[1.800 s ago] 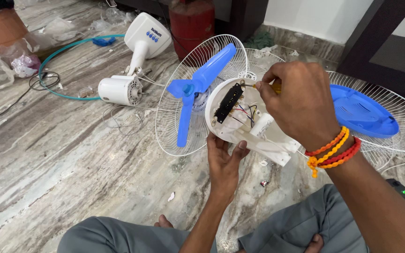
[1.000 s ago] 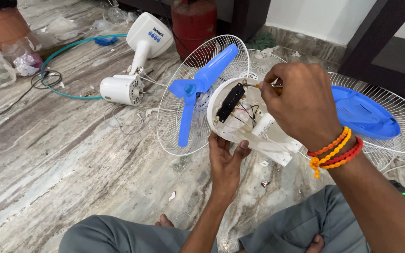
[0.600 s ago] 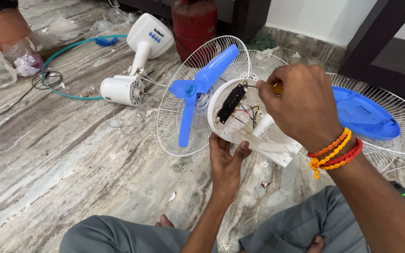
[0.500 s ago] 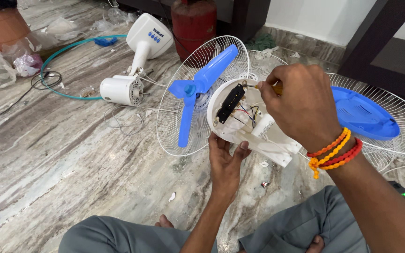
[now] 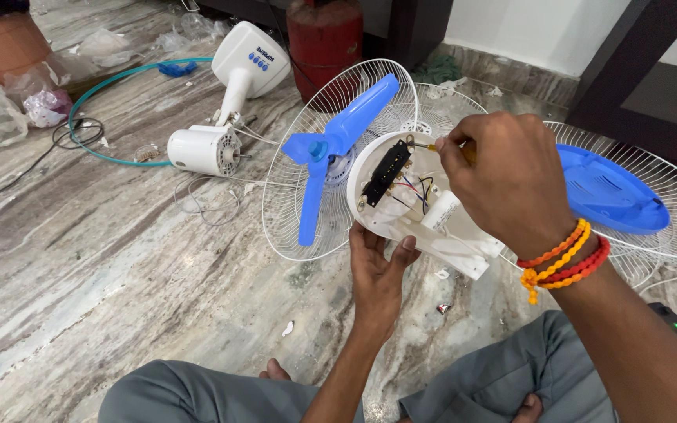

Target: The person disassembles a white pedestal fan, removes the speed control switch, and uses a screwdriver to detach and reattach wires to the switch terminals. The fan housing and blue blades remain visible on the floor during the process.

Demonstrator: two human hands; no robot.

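My left hand [image 5: 378,270] grips the lower edge of an opened white fan housing [image 5: 401,223] and holds it tilted up. Inside it sit a black switch block [image 5: 386,172], thin coloured wires [image 5: 414,190] and a white cylinder-shaped part [image 5: 442,211]. My right hand [image 5: 507,184], with orange and red bead bracelets at the wrist, is closed around a screwdriver [image 5: 425,146]; only its tip shows, touching the housing's upper rim. A blue fan blade [image 5: 331,149] lies on a white wire guard [image 5: 303,227] just left of the housing.
A white fan motor and stand [image 5: 225,117] lies on the marble floor at the left with a teal hose [image 5: 107,90] and black cable [image 5: 17,168]. A red cylinder [image 5: 324,35] stands behind. A second guard with a blue cover [image 5: 609,192] lies at the right. My grey-trousered legs [image 5: 205,395] are below.
Almost nothing has changed; both hands hold the same places, and my right hand shifts only slightly at the housing's upper rim.
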